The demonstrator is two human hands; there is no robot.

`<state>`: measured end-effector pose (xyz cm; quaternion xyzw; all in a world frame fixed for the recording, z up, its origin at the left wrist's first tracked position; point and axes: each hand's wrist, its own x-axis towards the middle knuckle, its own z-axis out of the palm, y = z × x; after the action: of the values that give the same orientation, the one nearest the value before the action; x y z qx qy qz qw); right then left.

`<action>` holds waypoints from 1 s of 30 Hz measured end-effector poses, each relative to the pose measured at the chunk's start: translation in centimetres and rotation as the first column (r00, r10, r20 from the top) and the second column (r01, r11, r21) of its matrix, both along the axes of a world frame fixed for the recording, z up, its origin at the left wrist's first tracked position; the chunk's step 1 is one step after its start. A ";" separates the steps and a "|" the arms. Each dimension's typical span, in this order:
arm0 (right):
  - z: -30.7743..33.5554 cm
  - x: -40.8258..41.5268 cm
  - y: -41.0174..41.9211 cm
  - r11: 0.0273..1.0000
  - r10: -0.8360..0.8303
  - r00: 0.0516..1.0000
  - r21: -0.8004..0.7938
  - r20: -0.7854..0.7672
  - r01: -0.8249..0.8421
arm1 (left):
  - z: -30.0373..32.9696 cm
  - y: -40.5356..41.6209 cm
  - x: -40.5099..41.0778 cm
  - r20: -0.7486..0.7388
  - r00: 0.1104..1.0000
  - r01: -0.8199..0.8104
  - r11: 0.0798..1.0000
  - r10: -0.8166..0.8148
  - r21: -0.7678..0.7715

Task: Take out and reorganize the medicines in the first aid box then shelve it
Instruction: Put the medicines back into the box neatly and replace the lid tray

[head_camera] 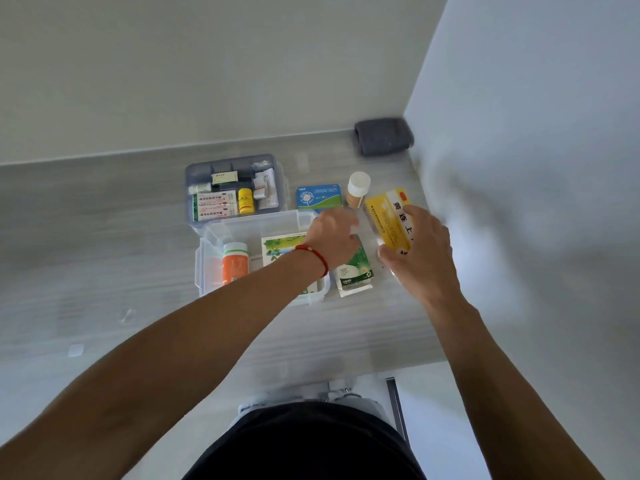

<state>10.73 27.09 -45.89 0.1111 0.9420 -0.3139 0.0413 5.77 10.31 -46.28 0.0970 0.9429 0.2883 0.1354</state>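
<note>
The clear first aid box (207,265) lies open on the grey counter, holding an orange bottle (235,263) and a green leaf-printed box (280,247). Behind it sits its grey tray (280,168) with a small yellow bottle (246,200), red-and-white boxes (213,206) and small packets. My right hand (420,251) grips a yellow medicine box (388,216) just right of the first aid box. My left hand (334,237), with a red string at the wrist, reaches over the box's right rim; whether it holds anything I cannot tell. A green-white carton (355,275) lies under it.
A blue-green tablet box (318,197) and a white-capped bottle (358,190) stand behind my hands. A dark grey folded cloth (382,136) sits in the back right corner. Walls close the counter at the back and right. The counter's front edge runs near my body.
</note>
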 end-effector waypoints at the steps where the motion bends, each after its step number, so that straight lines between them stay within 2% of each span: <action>1: 0.1 0.1 0.2 1.000 0.015 1.000 -0.013 -0.011 -0.015 | 0.2 0.4 -0.4 0.073 0.993 -0.103 0.991 0.096 0.089; 3: 0.5 0.4 0.3 0.995 0.083 0.996 -0.046 -0.041 -0.085 | 0.8 0.3 -0.8 0.306 0.926 -0.321 0.887 0.221 0.333; 4: 0.6 0.4 0.3 0.989 0.140 0.988 -0.049 -0.060 -0.143 | 1.3 -0.1 -0.9 0.448 0.866 -0.431 0.787 0.222 0.442; 5: 0.8 0.3 0.1 0.977 0.206 0.976 -0.042 -0.075 -0.209 | 1.6 -0.9 -0.8 0.529 0.824 -0.500 0.700 0.203 0.510; 6: 1.0 0.1 -0.2 0.960 0.275 0.958 -0.031 -0.085 -0.278 | 1.8 -2.0 -0.7 0.551 0.815 -0.517 0.656 0.181 0.550; 7: 1.2 -0.2 -0.7 0.937 0.346 0.934 -0.018 -0.093 -0.349 | 2.0 -3.3 -0.5 0.541 0.825 -0.503 0.649 0.164 0.571; 10: 1.7 -1.4 -3.3 0.834 0.549 0.827 0.014 -0.125 -0.551 | 1.9 -7.8 0.5 0.483 0.864 -0.431 0.699 0.138 0.571; 13: 1.9 -2.7 -6.5 0.753 0.652 0.741 0.023 -0.159 -0.658 | 1.5 -12.5 1.3 0.477 0.856 -0.477 0.660 0.200 0.580; 17: 2.0 -3.7 -8.9 0.792 0.579 0.796 -0.108 -0.176 -0.600 | 0.9 -17.9 1.5 0.553 0.753 -0.649 0.545 0.356 0.532; 21: 1.6 -4.0 -9.5 0.841 0.502 0.850 -0.138 -0.161 -0.523 | -0.3 -19.6 2.7 0.641 0.664 -0.721 0.558 0.385 0.411; 26: 0.3 -3.1 -8.9 0.880 0.435 0.895 -0.165 -0.100 -0.446 | -1.4 -19.8 3.1 0.699 0.578 -0.799 0.468 0.421 0.378; 30: -0.7 -2.0 -8.5 0.904 0.376 0.924 -0.192 -0.064 -0.381 | -2.5 -17.5 2.9 0.641 0.574 -0.798 0.524 0.510 0.297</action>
<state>8.71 18.56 -46.58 -0.0827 0.9095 -0.3947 0.1006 8.69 -7.16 -48.81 -0.3183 0.7100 0.5939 0.2048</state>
